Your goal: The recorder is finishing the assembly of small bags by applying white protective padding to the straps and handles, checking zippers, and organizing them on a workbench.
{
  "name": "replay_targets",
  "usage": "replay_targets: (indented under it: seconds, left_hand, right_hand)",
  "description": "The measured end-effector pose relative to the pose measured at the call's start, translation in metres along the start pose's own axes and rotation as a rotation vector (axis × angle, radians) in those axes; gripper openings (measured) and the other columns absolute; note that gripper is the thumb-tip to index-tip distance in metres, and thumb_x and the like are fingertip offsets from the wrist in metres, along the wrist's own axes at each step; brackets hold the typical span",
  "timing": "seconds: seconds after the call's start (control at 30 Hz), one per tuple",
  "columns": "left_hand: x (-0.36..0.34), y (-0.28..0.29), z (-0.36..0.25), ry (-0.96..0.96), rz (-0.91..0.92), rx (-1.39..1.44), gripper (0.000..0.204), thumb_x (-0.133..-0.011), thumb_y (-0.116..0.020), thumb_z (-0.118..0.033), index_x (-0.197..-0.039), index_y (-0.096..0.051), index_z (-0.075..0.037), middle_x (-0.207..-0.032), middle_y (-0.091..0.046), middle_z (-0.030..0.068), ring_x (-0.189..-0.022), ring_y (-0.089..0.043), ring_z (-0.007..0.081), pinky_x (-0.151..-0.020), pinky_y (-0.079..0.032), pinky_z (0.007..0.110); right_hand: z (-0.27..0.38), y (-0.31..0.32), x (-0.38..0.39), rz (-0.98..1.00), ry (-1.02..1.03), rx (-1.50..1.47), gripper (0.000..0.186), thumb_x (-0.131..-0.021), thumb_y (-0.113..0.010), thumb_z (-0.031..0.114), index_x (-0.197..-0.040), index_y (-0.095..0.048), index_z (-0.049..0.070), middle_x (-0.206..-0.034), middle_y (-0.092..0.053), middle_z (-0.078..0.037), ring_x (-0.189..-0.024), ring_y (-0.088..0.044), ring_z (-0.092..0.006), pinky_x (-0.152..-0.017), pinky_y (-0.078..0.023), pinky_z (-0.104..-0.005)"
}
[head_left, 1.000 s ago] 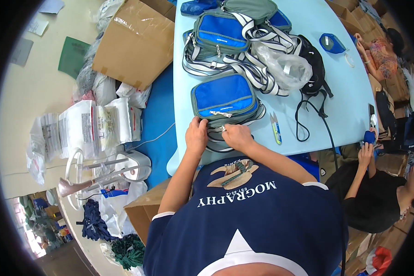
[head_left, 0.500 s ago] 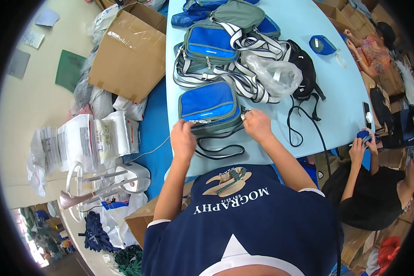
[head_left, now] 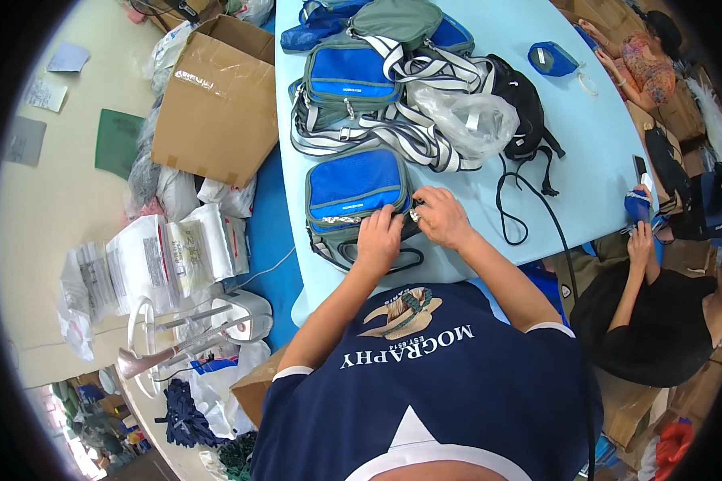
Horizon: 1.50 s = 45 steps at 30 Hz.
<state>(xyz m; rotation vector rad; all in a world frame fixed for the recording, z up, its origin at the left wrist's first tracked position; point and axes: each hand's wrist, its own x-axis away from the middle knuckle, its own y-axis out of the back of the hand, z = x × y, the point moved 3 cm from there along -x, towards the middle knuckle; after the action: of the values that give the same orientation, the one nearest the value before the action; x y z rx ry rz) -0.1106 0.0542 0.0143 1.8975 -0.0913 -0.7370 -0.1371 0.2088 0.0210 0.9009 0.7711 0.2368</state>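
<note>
A blue and grey shoulder bag (head_left: 353,188) lies on the light blue table in front of me. My left hand (head_left: 379,238) has its fingers bent and pressed against the bag's front edge, near the right end of the zipper line. What its fingertips grip, if anything, is hidden. At the bag's front right corner, my right hand (head_left: 444,218) pinches a small silvery metal piece, too small to name surely. More silvery material shows along the front edge, left of my left hand. A dark strap (head_left: 405,260) with a pale stripe loops out below the bag.
Behind stand another blue and grey bag (head_left: 353,76), striped straps (head_left: 377,132), a clear plastic bag (head_left: 469,120) and a black bag (head_left: 525,108) with a long cord. A small blue pouch (head_left: 552,58) sits farther right. Left are a cardboard box (head_left: 217,104) and white packages (head_left: 140,260). Co-workers sit at right.
My left hand has moved right along the bag's front edge, close to my right hand. My right hand stays at the right corner. A co-worker's blue item is now raised higher.
</note>
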Motion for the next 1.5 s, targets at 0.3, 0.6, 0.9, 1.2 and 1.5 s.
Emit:
replay_targets:
  seconds: [0.3,0.6,0.9,1.2,1.5]
  left_hand:
    - [-0.004,0.006,0.000,0.133,0.074,-0.060,0.018,-0.070,-0.062,-0.009,-0.087,-0.057,-0.005,-0.095,-0.051,0.0106,-0.084,-0.052,0.0264,-0.068,-0.041,0.037]
    - [0.020,0.015,-0.001,0.271,0.000,0.246,0.009,-0.074,-0.057,-0.008,-0.082,-0.054,-0.004,-0.090,-0.054,0.0117,-0.077,-0.056,0.0286,-0.066,-0.045,0.040]
    - [0.053,-0.007,0.043,1.484,0.015,1.403,0.034,-0.085,-0.059,-0.032,-0.085,-0.061,0.001,-0.069,-0.058,0.0060,-0.040,-0.044,0.0114,-0.035,-0.027,0.024]
    - [0.041,-0.019,0.024,1.413,-0.089,1.696,0.028,-0.084,-0.063,-0.025,-0.065,-0.050,-0.008,-0.055,-0.045,-0.0013,-0.042,-0.039,0.0084,-0.038,-0.025,0.023]
    - [0.065,0.035,0.052,0.686,-0.408,0.502,0.016,-0.078,-0.059,0.000,-0.093,-0.061,-0.005,-0.093,-0.059,0.0131,-0.082,-0.059,0.0253,-0.073,-0.047,0.033]
  right_hand:
    - [-0.002,-0.007,0.002,-0.052,-0.170,-0.074,0.007,-0.070,-0.057,0.009,-0.075,-0.058,0.005,-0.092,-0.059,-0.008,-0.085,-0.057,-0.0280,-0.069,-0.046,-0.0402]
    - [-0.039,-0.033,0.000,0.126,-0.600,-0.017,0.019,-0.079,-0.054,0.022,-0.078,-0.059,0.004,-0.082,-0.058,-0.012,-0.071,-0.058,-0.0345,-0.063,-0.045,-0.0452]
    - [-0.013,-0.045,-0.024,0.308,-0.968,-0.188,0.047,-0.078,-0.060,0.040,-0.063,-0.060,-0.004,-0.062,-0.058,-0.022,-0.060,-0.058,-0.0367,-0.057,-0.044,-0.0429]
    - [-0.008,-0.051,-0.012,0.152,-1.032,-0.504,0.044,-0.081,-0.059,0.035,-0.060,-0.058,-0.004,-0.054,-0.057,-0.016,-0.050,-0.057,-0.0253,-0.050,-0.043,-0.0379]
    - [0.038,-0.028,-0.036,0.080,-0.567,-0.056,0.026,-0.078,-0.064,0.030,-0.080,-0.059,0.005,-0.072,-0.061,-0.011,-0.062,-0.060,-0.0271,-0.053,-0.046,-0.0352]
